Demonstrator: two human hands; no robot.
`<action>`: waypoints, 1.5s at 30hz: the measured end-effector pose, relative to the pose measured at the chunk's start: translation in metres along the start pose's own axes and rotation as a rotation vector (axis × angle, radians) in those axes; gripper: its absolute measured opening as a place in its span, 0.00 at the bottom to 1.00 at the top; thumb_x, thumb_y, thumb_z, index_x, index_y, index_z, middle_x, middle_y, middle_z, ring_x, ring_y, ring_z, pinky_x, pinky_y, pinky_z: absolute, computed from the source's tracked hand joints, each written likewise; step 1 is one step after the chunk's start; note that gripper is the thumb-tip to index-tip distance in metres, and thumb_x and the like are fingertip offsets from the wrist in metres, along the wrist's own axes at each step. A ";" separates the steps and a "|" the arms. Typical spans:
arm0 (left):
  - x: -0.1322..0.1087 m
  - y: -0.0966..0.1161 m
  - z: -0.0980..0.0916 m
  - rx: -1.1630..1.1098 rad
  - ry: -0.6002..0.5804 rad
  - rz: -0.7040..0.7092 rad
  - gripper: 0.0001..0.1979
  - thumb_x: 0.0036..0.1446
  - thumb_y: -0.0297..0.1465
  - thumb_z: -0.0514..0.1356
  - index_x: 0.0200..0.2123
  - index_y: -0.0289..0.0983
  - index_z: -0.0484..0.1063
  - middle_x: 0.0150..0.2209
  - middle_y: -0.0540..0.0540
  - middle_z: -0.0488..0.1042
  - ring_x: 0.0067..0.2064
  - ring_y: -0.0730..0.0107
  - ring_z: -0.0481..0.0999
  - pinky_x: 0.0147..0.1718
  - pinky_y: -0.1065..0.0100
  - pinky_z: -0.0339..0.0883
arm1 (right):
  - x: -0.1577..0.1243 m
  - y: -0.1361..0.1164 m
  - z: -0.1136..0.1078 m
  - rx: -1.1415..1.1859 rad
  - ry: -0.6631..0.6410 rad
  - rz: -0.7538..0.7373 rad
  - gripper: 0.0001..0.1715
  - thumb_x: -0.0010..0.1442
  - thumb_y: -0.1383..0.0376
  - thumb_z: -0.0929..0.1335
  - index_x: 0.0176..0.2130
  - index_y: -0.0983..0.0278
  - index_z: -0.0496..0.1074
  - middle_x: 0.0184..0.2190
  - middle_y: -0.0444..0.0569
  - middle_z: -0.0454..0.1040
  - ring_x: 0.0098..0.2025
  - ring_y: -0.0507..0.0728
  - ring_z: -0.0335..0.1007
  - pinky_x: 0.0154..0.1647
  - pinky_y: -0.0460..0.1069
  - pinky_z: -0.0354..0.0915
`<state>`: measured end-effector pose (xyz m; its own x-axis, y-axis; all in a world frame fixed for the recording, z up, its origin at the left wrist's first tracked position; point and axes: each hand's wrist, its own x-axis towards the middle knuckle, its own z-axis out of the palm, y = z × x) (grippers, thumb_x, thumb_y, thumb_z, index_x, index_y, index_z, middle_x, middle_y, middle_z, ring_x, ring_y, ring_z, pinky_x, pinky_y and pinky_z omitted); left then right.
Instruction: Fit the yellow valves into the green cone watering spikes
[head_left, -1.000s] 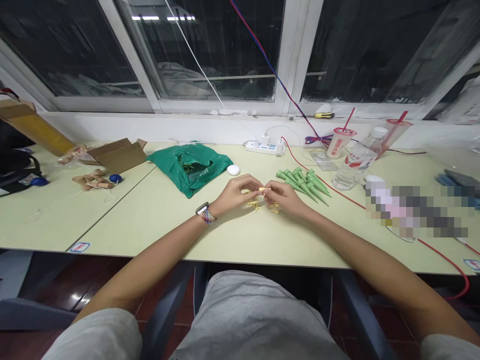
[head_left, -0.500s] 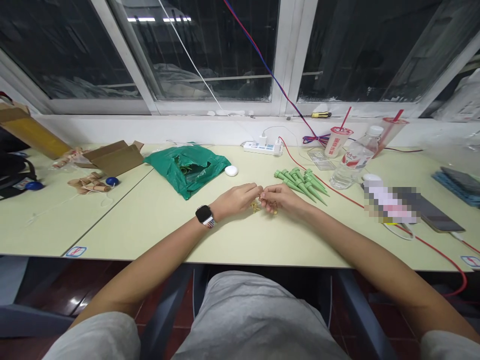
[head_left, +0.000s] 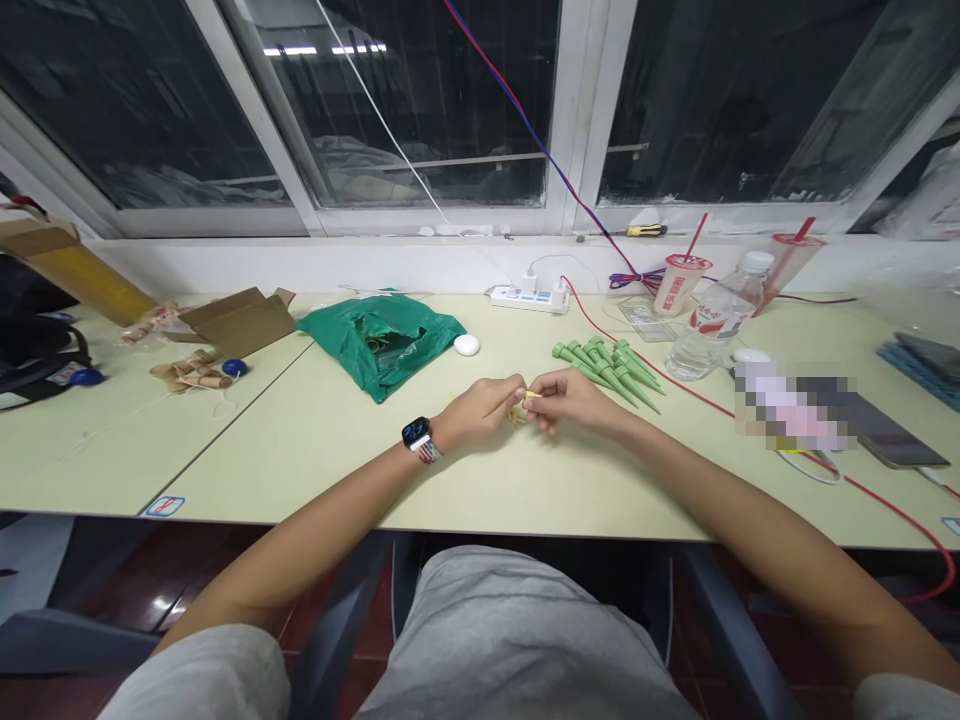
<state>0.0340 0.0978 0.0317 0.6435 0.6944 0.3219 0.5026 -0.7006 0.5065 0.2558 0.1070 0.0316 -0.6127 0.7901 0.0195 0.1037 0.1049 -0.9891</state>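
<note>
My left hand (head_left: 486,408) and my right hand (head_left: 568,400) meet over the middle of the table, fingertips almost touching. A small pale-yellow piece (head_left: 532,395) shows between my right thumb and fingers, which are pinched on it. My left fingers are closed too, but what they grip is hidden. More small yellow pieces (head_left: 516,415) lie under and between the hands, partly covered. To the right of my hands is a pile of green tapered plastic spikes (head_left: 611,368) with ridged heads. A green plastic bag (head_left: 375,340), its mouth open, lies to the left.
A white round case (head_left: 466,345) sits beside the bag. Behind are a power strip (head_left: 529,298) and a red cable (head_left: 675,382). A water bottle (head_left: 716,320), cups with straws (head_left: 681,285) and a phone (head_left: 889,430) stand or lie right. Cardboard (head_left: 240,322) and wooden toys (head_left: 191,372) lie left.
The yellow piece at my right fingertips shows more clearly now. My hands have turned slightly and stay close together. The watch face has lit up, and the whole view has shifted a little.
</note>
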 end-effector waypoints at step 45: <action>0.004 0.004 0.003 -0.323 0.161 -0.165 0.27 0.73 0.51 0.46 0.27 0.39 0.56 0.24 0.53 0.57 0.27 0.72 0.57 0.30 0.67 0.53 | 0.003 0.000 0.002 0.100 0.231 -0.168 0.26 0.51 0.49 0.79 0.39 0.61 0.71 0.38 0.45 0.75 0.24 0.50 0.73 0.22 0.47 0.70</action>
<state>0.0404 0.0978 0.0328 0.4581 0.8281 0.3232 0.3675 -0.5075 0.7793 0.2530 0.1081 0.0311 -0.4188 0.8844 0.2060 -0.0691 0.1952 -0.9783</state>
